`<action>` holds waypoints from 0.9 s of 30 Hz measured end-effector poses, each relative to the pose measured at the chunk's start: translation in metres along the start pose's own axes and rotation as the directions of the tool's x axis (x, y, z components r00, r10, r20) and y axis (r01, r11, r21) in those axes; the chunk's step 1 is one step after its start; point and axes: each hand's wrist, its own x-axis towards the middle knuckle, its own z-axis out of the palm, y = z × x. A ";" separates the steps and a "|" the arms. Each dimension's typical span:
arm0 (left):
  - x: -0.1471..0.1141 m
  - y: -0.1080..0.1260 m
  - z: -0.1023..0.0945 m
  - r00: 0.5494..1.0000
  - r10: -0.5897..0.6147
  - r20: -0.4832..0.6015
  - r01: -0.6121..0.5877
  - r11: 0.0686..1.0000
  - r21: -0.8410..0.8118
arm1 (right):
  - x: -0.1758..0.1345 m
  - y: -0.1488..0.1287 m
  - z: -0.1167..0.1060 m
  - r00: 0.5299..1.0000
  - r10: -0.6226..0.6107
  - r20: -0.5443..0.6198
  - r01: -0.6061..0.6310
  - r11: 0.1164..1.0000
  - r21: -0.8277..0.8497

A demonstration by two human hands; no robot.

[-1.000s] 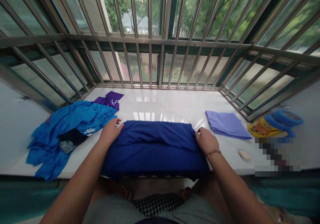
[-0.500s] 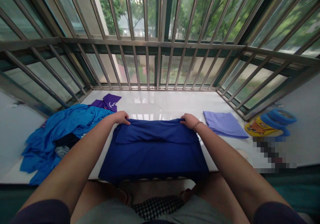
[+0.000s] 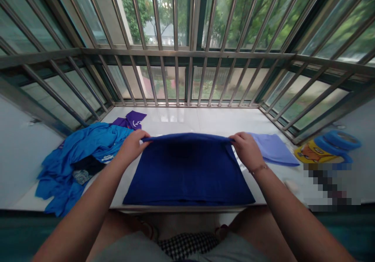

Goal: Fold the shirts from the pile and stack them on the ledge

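Note:
A dark blue garment (image 3: 190, 176) lies on the white ledge in front of me, its near edge along the ledge's front. Its far edge is raised a little and stretched between my hands. My left hand (image 3: 135, 145) pinches the far left corner, fingers closed on the fabric. At the far right corner my right hand (image 3: 247, 148) grips the same edge between thumb and fingers. Beyond my right hand a folded lavender cloth (image 3: 275, 149) lies flat. Left of my left arm is a crumpled heap of bright blue clothing (image 3: 96, 141), with a purple piece (image 3: 136, 120) behind it.
Metal window bars (image 3: 191, 53) enclose the ledge (image 3: 175, 117) on three sides. A yellow container with a blue lid (image 3: 322, 148) stands at the right wall, beside a blurred-out patch. My legs are below the front edge.
My hands have spread apart and lifted the garment's far edge, which was bunched in a fold and is now drawn taut. The lower part lies smoother, with its near edge straighter.

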 end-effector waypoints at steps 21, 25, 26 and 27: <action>-0.149 0.010 0.099 0.996 -0.063 0.062 0.056 0.993 0.106 | -0.135 -0.026 0.082 0.994 0.027 0.104 -0.035 0.997 0.073; -0.136 0.009 0.090 0.989 -0.083 0.125 0.066 0.988 0.138 | -0.128 -0.026 0.074 0.987 0.019 0.162 -0.021 1.000 0.014; -0.127 0.007 0.083 0.981 -0.083 0.177 0.059 0.989 0.137 | -0.121 -0.026 0.069 0.979 0.009 0.206 -0.007 1.000 -0.011; -0.117 0.006 0.076 0.967 -0.081 0.243 0.051 0.991 0.124 | -0.112 -0.026 0.063 0.967 -0.003 0.256 0.010 1.000 -0.027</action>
